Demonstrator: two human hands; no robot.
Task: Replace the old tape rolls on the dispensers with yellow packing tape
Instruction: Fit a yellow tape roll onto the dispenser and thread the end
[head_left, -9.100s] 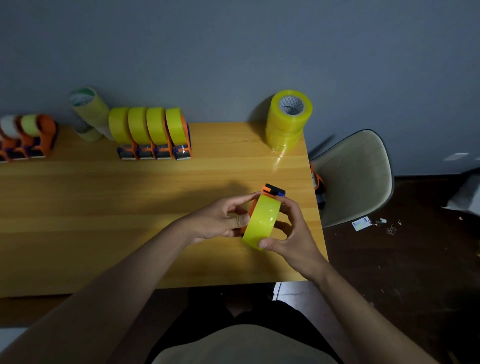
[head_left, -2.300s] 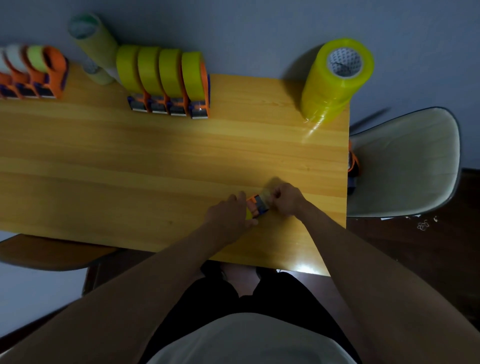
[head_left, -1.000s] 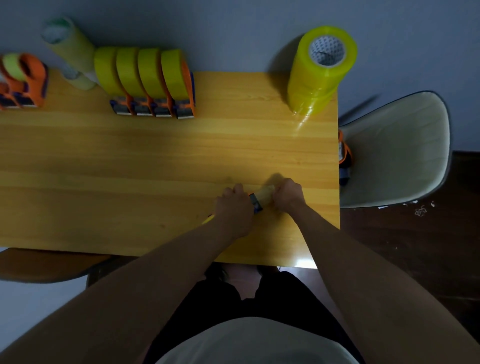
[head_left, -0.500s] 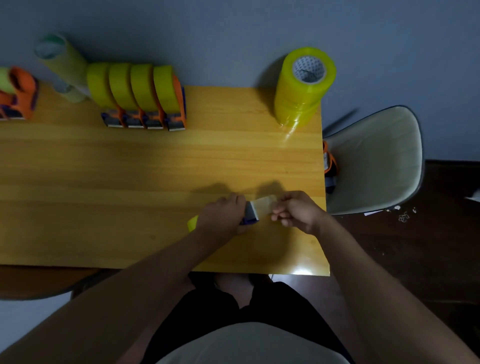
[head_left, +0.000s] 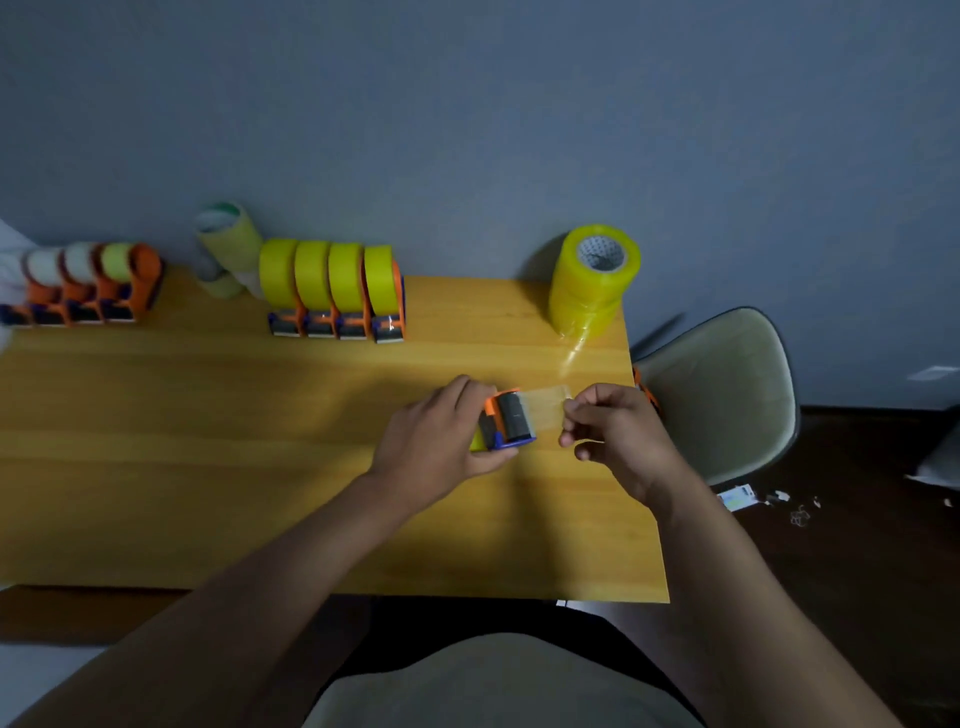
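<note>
From the head view, the left hand (head_left: 436, 447) is wrapped around an orange and blue tape dispenser (head_left: 506, 420), its grip closed over the body so that only the front end sticks out to the right of the fingers. The right hand (head_left: 615, 436) sits just beside it, thumb and fingertips pinched on the free end of a tape strip (head_left: 543, 408) — the strip runs taut from the dispenser's mouth to that pinch. Both hands are over the right part of the desk (head_left: 208, 441), near its right edge.

The dispenser shows an orange frame, a dark roller or blade face and a blue lower lip; a sliver of yellow roll peeks out beneath the left palm. The drawn strip looks pale and see-through, with a faint yellow tint.

Half a second ago the hands were closer together and the strip was shorter; now the right hand has moved away and more tape is out.

At the back of the desk stands a row of four loaded dispensers (head_left: 335, 291) with yellow rolls, a stack of yellow tape rolls (head_left: 595, 283) near the right corner, and older dispensers (head_left: 88, 288) at far left. A pale chair (head_left: 727, 395) stands to the right of the desk.
</note>
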